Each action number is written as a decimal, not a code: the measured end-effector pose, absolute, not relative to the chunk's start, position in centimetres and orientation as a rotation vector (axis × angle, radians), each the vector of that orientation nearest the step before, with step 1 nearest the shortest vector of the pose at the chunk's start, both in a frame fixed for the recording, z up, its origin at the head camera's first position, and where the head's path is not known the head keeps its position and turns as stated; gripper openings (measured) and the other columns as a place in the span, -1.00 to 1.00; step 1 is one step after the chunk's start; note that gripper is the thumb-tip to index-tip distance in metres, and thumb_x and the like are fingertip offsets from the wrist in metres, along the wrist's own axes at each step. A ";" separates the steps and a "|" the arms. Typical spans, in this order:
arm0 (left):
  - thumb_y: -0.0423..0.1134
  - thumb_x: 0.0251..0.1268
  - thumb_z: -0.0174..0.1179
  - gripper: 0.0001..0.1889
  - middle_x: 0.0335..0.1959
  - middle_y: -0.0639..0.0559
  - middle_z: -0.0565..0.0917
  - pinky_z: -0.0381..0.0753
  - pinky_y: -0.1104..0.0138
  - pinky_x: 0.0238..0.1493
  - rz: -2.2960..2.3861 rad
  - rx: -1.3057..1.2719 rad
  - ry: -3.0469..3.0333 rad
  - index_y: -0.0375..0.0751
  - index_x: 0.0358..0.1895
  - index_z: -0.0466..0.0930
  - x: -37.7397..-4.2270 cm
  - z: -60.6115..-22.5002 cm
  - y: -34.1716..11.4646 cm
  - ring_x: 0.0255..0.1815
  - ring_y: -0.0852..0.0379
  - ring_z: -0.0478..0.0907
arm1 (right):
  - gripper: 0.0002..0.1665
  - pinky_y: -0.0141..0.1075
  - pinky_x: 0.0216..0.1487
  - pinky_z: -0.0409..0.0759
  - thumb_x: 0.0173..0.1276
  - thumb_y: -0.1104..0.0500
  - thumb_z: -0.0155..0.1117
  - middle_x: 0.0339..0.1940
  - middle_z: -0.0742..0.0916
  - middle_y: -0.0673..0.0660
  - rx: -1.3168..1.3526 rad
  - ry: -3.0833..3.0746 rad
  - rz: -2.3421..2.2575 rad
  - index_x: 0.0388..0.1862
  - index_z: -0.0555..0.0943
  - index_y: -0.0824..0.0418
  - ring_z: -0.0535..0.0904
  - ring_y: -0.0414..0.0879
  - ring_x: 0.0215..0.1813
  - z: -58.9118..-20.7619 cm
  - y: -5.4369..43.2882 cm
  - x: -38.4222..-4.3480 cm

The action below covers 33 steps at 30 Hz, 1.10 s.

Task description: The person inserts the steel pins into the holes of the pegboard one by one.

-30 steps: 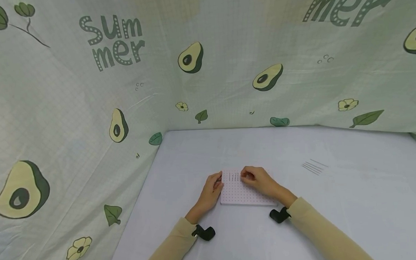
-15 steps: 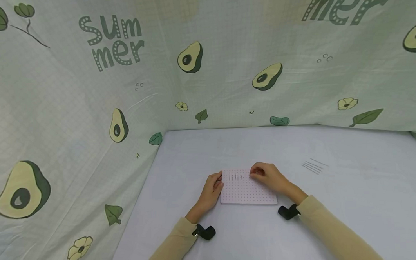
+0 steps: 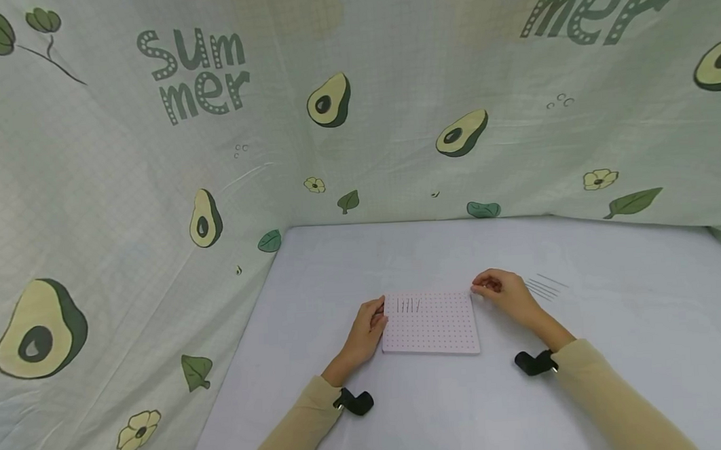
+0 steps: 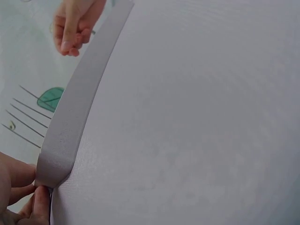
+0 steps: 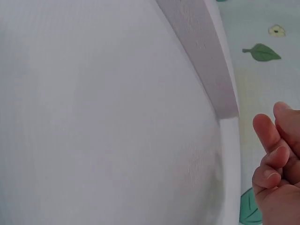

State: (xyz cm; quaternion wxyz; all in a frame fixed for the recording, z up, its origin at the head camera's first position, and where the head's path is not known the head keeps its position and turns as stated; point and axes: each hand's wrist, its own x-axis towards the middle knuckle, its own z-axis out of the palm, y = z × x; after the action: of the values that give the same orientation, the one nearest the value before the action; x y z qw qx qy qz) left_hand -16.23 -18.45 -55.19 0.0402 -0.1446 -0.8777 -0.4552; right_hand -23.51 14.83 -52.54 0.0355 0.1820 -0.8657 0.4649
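Note:
A pale pink pegboard (image 3: 439, 329) with a grid of small holes lies on the table. Thin dark sticks (image 3: 408, 305), several in a row, stand in its upper left part; the rightmost one leans. My left hand (image 3: 362, 330) holds the board's left edge. In the left wrist view, its fingers (image 4: 42, 201) grip the board's corner, and the sticks rise beyond the side wall (image 4: 70, 126). My right hand (image 3: 511, 298) hovers just past the board's upper right corner, fingers loosely curled. Nothing shows between its thumb and forefinger (image 5: 267, 131) in the right wrist view.
Several loose thin sticks (image 3: 544, 287) lie side by side on the white table (image 3: 618, 347), close to the right hand's knuckles. A cloth printed with avocados and leaves (image 3: 394, 169) hangs behind and to the left of the table.
My right hand has moved right, away from the row of sticks and off the board, towards the loose sticks. One more stick now shows standing in the row. The left hand stays put.

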 end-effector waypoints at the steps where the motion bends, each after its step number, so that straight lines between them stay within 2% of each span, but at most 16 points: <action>1: -0.39 0.56 -0.03 -0.50 0.26 -0.32 0.36 0.47 0.25 0.31 -1.406 -0.432 -2.695 -0.47 0.47 0.19 -16.2 -55.2 -18.4 0.25 -0.09 0.41 | -0.83 -0.45 -0.47 0.45 0.35 0.23 0.40 -0.40 0.68 0.06 0.549 -2.660 1.428 -0.19 0.67 0.32 0.46 -0.13 -0.39 -52.5 15.2 -23.5; 9: -0.38 0.56 -0.02 -0.49 0.31 -0.27 0.34 0.43 0.22 0.34 -1.478 -0.366 -2.728 -0.41 0.49 0.18 -16.3 -54.7 -18.3 0.29 -0.08 0.38 | -0.83 -0.48 -0.49 0.45 0.33 0.26 0.40 -0.42 0.70 0.10 0.502 -2.620 1.405 -0.20 0.67 0.36 0.47 -0.23 -0.43 -52.4 17.8 -23.7; 19: -0.39 0.56 -0.02 -0.49 0.31 -0.29 0.34 0.43 0.21 0.35 -1.472 -0.375 -2.715 -0.42 0.49 0.19 -16.3 -54.7 -18.2 0.29 -0.08 0.38 | -0.80 -0.48 -0.49 0.44 0.36 0.19 0.39 -0.42 0.70 0.10 0.416 -2.614 1.338 -0.20 0.70 0.35 0.45 -0.25 -0.43 -52.8 20.6 -23.2; 33: -0.38 0.56 -0.02 -0.49 0.30 -0.29 0.35 0.42 0.20 0.35 -1.442 -0.381 -2.728 -0.42 0.49 0.19 -16.1 -54.9 -18.4 0.29 -0.10 0.39 | -0.70 -0.49 -0.44 0.39 0.33 0.15 0.44 -0.28 0.74 0.26 0.221 -2.650 1.224 -0.17 0.73 0.41 0.42 -0.31 -0.37 -53.3 23.3 -22.5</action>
State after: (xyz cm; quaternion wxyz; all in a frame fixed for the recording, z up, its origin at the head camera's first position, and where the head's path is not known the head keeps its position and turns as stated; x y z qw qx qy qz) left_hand -16.14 -18.35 -54.87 0.0162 -0.1225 -0.8773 -0.4637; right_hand -22.52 23.28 -53.30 0.1068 0.0750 -0.9001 0.4156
